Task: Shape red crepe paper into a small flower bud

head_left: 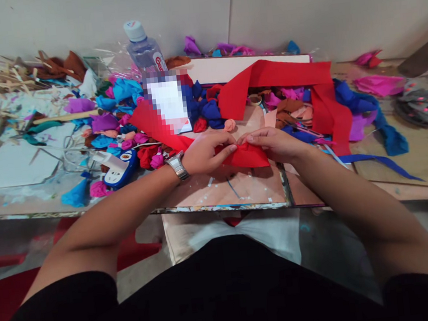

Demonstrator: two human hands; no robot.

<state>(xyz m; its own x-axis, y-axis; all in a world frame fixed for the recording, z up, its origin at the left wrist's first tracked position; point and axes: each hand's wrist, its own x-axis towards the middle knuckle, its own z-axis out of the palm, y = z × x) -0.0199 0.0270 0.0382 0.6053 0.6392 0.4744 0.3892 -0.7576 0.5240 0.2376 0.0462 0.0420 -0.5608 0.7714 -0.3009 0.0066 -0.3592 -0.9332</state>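
Observation:
A piece of red crepe paper [249, 158] is pinched between my two hands, just above the near edge of the table. My left hand [210, 153], with a metal watch [177, 166] on its wrist, is closed on the paper's left side. From the right, my right hand [273, 142] grips the same piece with thumb and fingers. A red strip [157, 123] runs from behind my left hand towards the bottle; whether it joins the held piece is hidden. Behind my hands lie small crumpled paper rosettes, among them a peach one [229, 124] and a red one [200, 125].
A plastic bottle [145, 51] stands at the back beside a blurred-out phone [170, 104]. A blue power strip [122, 169] with a cable lies left. Long red paper [285, 73] drapes across the right side. Thin wooden sticks [20, 78] are heaped far left.

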